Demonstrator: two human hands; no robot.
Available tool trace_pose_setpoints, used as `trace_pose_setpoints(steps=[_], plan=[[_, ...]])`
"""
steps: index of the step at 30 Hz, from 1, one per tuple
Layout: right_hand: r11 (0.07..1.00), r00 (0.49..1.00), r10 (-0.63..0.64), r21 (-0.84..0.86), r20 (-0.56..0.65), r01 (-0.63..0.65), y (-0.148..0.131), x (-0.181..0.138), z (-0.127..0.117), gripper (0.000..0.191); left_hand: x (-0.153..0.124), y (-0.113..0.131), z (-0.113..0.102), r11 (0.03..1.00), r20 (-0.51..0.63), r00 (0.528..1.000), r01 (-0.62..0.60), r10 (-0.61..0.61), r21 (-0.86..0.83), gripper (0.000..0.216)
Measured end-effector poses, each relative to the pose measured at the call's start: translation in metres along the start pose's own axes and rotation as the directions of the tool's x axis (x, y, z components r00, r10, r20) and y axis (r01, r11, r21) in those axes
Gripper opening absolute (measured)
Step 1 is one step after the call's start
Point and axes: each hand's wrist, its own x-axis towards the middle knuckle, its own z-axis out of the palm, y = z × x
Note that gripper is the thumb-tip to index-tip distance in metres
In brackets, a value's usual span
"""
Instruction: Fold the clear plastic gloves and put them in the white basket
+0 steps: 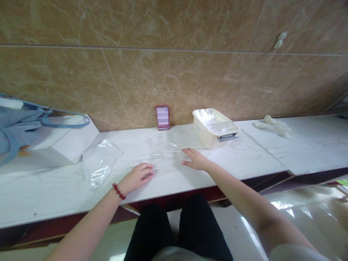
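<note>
My left hand [138, 177], with a red bead bracelet [119, 191] at the wrist, rests over the white tabletop [174, 181]. Its fingers are loosely bent and a little apart, and no object shows in them. Farther right, my right hand [196, 159] has its thumb and fingers apart and holds nothing I can see. Its fingertips are close to a thin clear plastic piece [162, 145] lying flat between and beyond the hands; whether they touch it I cannot tell. A clear plastic bag [102, 163] lies left of my left hand.
A cream bin [206, 137] with plastic inside stands beyond my right hand. A phone [163, 117] leans on the tiled wall [174, 79]. At left are a white box [70, 145] and a blue bag [19, 127]. A crumpled whitish item [274, 127] lies far right.
</note>
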Motion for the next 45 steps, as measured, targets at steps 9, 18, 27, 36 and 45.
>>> trace_pose_setpoints(steps=[9,18,27,36,45], plan=[[0.995,0.995,-0.083,-0.049,0.051,0.085,0.001,0.045,0.005,0.06,0.012,0.009,0.001,0.997,-0.104,0.992,0.069,-0.074,-0.046,0.022],[0.952,0.909,-0.304,0.053,0.285,0.302,0.016,0.05,-0.015,0.092,0.045,0.005,-0.011,0.922,-0.262,0.899,0.283,-0.352,-0.265,0.016],[0.982,0.982,-0.186,-0.022,0.017,0.186,0.007,0.058,-0.003,0.044,0.098,-0.028,-0.014,0.795,-0.383,0.806,0.169,-0.451,-0.582,0.019],[0.974,0.975,0.216,0.076,-0.052,-0.212,-0.002,0.099,0.007,0.025,0.126,-0.048,-0.018,0.531,-0.287,0.667,0.193,-0.688,-0.825,0.029],[0.932,0.931,0.363,0.001,0.02,-0.363,-0.007,0.131,0.003,0.021,0.13,-0.08,0.001,0.716,-0.441,0.612,0.32,-0.656,-0.621,0.049]])
